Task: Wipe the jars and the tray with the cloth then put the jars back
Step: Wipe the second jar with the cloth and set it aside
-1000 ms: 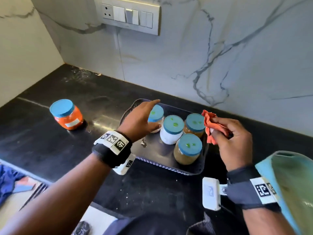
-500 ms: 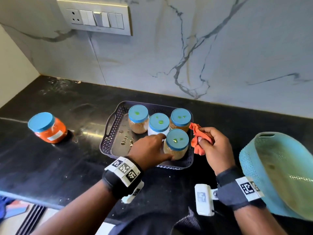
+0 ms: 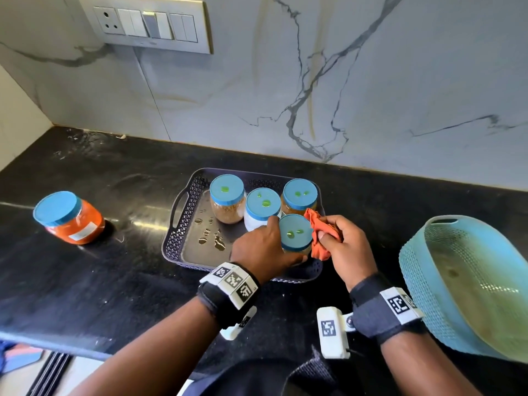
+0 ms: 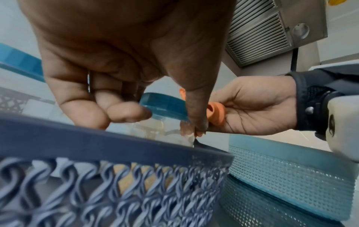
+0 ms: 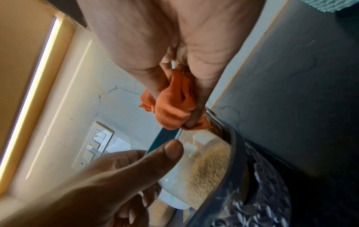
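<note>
A dark lattice tray (image 3: 183, 224) on the black counter holds several blue-lidded jars with green spots on their lids. My left hand (image 3: 265, 247) grips the front jar (image 3: 294, 234) by its side; in the left wrist view the thumb and fingers flank it under the lid (image 4: 165, 106). My right hand (image 3: 345, 250) holds a bunched orange cloth (image 3: 320, 238) against that jar's right edge, also visible as the cloth (image 5: 174, 107) beside the jar (image 5: 209, 165). An orange-filled jar (image 3: 68, 217) stands on the counter left of the tray.
Liquid drops (image 3: 211, 238) lie on the tray's bare left floor. A teal mesh basket (image 3: 463, 281) sits on the counter at the right, close to my right wrist. The marble wall with a switch panel (image 3: 148, 24) rises behind the tray.
My left hand moved from the back-left jar to the front jar and now grips it. My right hand brought the cloth in against that jar.
</note>
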Motion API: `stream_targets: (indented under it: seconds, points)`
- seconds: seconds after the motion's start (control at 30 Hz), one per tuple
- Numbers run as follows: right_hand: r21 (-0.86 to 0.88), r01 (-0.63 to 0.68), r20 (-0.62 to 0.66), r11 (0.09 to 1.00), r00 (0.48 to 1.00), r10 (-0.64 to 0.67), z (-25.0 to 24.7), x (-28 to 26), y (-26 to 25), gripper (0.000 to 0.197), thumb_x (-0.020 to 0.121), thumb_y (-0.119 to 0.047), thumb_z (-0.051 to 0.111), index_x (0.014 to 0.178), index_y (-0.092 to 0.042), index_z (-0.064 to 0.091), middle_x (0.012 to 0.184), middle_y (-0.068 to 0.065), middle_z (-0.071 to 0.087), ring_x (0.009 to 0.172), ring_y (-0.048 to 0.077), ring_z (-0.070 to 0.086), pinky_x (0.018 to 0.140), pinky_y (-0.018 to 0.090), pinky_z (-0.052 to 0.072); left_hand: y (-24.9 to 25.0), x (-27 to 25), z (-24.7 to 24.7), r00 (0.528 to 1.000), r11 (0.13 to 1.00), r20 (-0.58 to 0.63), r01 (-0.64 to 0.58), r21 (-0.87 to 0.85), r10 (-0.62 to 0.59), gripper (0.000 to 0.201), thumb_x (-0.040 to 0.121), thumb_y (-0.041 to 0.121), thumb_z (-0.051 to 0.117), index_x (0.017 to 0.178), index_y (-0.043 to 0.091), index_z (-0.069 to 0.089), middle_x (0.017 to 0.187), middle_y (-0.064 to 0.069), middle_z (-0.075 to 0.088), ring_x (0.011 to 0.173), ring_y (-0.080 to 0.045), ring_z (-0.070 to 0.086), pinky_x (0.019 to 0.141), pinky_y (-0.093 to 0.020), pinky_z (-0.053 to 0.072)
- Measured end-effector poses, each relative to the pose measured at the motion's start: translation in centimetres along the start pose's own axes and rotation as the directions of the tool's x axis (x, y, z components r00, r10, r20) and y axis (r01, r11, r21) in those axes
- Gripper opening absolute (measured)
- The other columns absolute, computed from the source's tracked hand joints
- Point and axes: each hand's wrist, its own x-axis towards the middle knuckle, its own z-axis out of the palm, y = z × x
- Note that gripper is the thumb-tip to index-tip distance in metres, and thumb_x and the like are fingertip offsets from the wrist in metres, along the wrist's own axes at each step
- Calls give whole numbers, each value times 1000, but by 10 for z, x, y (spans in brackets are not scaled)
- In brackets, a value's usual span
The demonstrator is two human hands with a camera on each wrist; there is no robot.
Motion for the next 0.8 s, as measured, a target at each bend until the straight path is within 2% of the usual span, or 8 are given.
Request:
stream_targets:
  seconds: [0.17,0.3,0.47,0.57,0.6,0.67,0.73,0.8]
  points:
    - [17,21,1,1000,1000,-21,-1,1,1,22,93,-6,64,99,-27,71,91,-8,74,85,8,69,74,26,55,0,-1,-9,998,999,-46,-43,-33,41,70,72,82,61,112,27,42,97,3,69,86,-26,69,62,-35,52]
    - [100,88,-45,991,995,-84,-15,3,-11,32,92,0,63,94,-32,69,89,-5,74,81,8,68,73,22,54,-5,-14,-40,973,988,-218,-107,-114,81,78,64,85,52,117,28,50,96,1,72,88,-27,69,66,-35,52]
    - [326,146,-134,934,985,-107,-35,11,-29,33,94,5,57,94,-25,70,79,7,73,72,27,64,67,41,53,-22,-19,-91,937,959,-326,-199,-200,126,87,64,77,66,134,26,53,114,3,66,103,-16,64,83,-32,54]
    - [402,177,-129,898,982,-136,-32,11,-44,24,94,1,60,97,-20,70,81,5,75,72,33,65,65,40,51,-25,-17,-109,937,913,-327,-235,-332,122,89,61,74,68,136,30,52,116,9,57,98,-2,55,82,-7,43]
    - [416,180,-114,891,983,-145,-29,10,-48,21,92,-2,61,98,-20,71,83,5,75,73,33,67,64,39,52,-26,-17,-112,942,884,-317,-240,-401,112,87,62,71,72,136,30,52,119,10,58,98,1,55,83,-5,43]
    - [449,178,-74,876,984,-162,-22,5,-57,22,90,0,64,100,-19,71,85,7,76,73,28,70,64,37,55,-26,-16,-114,947,804,-303,-262,-533,108,78,66,56,82,135,30,53,124,14,63,110,2,59,92,-18,50]
    - [468,185,-33,864,981,-192,-16,-1,-62,28,82,-2,72,103,-21,72,95,11,77,86,34,73,75,44,60,-26,-18,-112,945,742,-304,-288,-605,120,73,69,45,85,133,31,53,124,22,63,119,0,59,96,-32,55]
    - [507,196,16,839,972,-236,-14,-8,-70,43,71,0,74,108,-22,72,105,13,76,100,35,71,88,49,58,-23,-23,-110,940,678,-315,-318,-663,134,73,67,44,82,132,31,52,121,31,62,120,2,59,95,-25,54]
